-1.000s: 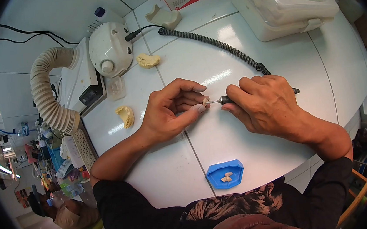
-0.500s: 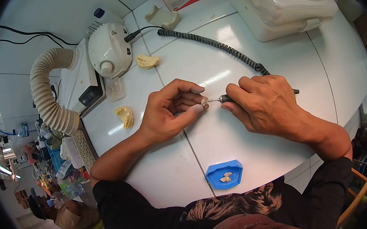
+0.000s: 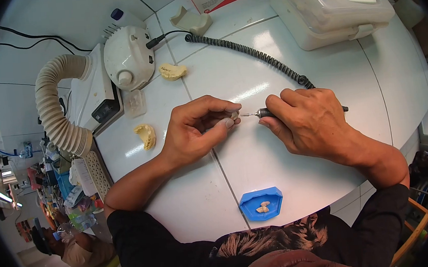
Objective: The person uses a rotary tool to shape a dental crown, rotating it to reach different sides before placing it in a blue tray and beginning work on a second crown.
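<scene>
My left hand (image 3: pixel 195 127) pinches a small tooth-coloured dental crown (image 3: pixel 235 115) between thumb and fingertips, which partly cover it. Wrapped in the fingers of my right hand (image 3: pixel 307 120) is a black rotary handpiece (image 3: pixel 266 112). Its thin metal bur (image 3: pixel 249 114) points left, with the tip close beside the crown. A coiled black cord (image 3: pixel 258 53) runs from the handpiece up to a white micromotor control unit (image 3: pixel 128 57). Nearer my body, a blue tray (image 3: pixel 249 214) holds several small tooth-coloured pieces (image 3: pixel 263 207).
Yellowish dental casts (image 3: pixel 146 136) (image 3: pixel 172 71) lie left of my hands, near a small clear box (image 3: pixel 134 104). A ribbed suction hose (image 3: pixel 51 107) curves at the left. A white lidded case (image 3: pixel 330 11) stands at the back right. Another person (image 3: pixel 81 247) sits at the lower left.
My left fingers have closed in and turned the crown, which now shows less. The bur tip has come slightly away from it. My right hand has barely moved.
</scene>
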Tool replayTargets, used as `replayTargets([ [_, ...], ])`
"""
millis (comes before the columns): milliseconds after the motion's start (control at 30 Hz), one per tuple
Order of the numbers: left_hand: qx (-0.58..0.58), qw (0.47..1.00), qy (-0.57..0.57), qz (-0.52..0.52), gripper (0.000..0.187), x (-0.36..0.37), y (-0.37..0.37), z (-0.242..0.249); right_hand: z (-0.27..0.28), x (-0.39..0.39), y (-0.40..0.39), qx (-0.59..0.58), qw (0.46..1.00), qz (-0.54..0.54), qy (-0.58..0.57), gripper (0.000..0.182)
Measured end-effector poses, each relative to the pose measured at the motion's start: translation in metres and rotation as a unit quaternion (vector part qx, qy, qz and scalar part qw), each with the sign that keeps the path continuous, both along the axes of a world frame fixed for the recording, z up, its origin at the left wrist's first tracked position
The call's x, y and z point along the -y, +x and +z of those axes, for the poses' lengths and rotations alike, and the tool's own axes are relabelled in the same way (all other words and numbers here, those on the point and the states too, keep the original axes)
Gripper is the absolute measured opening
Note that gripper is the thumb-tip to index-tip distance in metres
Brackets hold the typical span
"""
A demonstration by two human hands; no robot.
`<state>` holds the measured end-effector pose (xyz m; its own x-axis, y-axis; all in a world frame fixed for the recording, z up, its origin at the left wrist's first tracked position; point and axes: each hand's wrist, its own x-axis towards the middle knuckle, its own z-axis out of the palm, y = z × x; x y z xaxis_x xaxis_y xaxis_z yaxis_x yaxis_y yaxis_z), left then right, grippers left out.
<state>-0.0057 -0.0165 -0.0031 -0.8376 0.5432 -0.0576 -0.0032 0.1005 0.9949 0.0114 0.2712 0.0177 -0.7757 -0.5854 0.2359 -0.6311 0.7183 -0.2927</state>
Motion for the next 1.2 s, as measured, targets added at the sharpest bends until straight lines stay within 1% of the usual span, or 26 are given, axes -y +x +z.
replayTargets([
  [233,0.018,1.0,-0.007,0.007,0.026,-0.001,0.001,0.002,0.001,0.003,0.002,-0.012,1.0,-0.002,0.004,0.028],
  [333,0.006,1.0,0.006,0.011,0.023,-0.002,0.001,0.0,0.0,0.003,0.002,-0.018,1.0,-0.006,-0.006,0.028],
  [733,0.015,0.998,-0.051,0.03,0.021,-0.008,0.001,0.007,-0.003,0.009,0.003,-0.04,0.999,-0.011,-0.006,0.028],
  [1033,-0.016,0.996,-0.082,0.02,0.022,-0.008,0.001,0.004,-0.003,0.01,0.003,-0.037,0.999,-0.009,0.005,0.029],
  [1200,0.017,0.997,-0.068,0.034,0.02,-0.01,0.001,0.006,-0.003,0.01,0.003,-0.04,0.999,-0.007,0.007,0.029],
])
